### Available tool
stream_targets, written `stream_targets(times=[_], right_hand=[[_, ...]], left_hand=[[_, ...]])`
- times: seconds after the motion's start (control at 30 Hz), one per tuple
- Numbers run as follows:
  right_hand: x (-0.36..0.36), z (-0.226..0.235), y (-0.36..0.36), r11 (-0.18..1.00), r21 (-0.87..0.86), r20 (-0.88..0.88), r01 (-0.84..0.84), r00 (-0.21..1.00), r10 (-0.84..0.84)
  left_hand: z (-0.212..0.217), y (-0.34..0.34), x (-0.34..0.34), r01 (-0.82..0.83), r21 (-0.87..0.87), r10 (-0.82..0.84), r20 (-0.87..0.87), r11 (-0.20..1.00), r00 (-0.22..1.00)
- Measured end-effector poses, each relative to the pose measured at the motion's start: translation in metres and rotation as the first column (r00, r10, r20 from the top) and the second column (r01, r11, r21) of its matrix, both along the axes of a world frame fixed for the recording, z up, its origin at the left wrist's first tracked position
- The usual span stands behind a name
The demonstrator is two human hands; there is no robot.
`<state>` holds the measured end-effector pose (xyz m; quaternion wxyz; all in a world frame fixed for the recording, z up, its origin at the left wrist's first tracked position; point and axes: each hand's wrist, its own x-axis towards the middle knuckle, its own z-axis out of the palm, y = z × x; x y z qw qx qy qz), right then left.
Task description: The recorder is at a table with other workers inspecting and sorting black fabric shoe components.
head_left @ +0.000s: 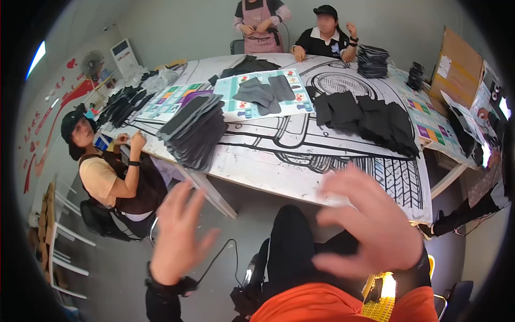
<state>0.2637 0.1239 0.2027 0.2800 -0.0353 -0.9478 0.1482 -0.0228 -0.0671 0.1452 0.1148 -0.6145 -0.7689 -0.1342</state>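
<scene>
My left hand [179,236] is raised in front of the near table edge, below a tall stack of dark grey fabric pieces [194,131]. It holds nothing and its fingers are apart. Over my lap and the table's front edge hangs my right hand [373,222], slightly blurred, fingers spread and curved, with nothing in it. Neither hand touches the fabric. Several loose grey pieces [255,92] lie on a printed sheet [225,111] further back. To their right is a row of overlapping black fabric pieces [367,121].
The large table [252,180] bears black line drawings. Another dark stack [372,61] stands at the far right, more black pieces [120,107] at the left. One person [120,177] sits left; others are across the table. A yellow basket [378,303] is beside my lap.
</scene>
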Motion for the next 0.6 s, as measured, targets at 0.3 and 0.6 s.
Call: stream_targets(times=[0.3,0.6], right_hand=[[0.05,-0.017,0.035,0.924,-0.357,-0.273,0.136,0.931,-0.243],[0.066,-0.136,0.1,0.665,-0.623,-0.032,0.412,0.836,-0.548]], left_hand=[[0.029,0.083,0.059,0.296,0.511,-0.581,0.592,0.807,0.559],[-0.077,0.191,0.069,0.375,0.308,-0.465,0.753,0.874,0.466]])
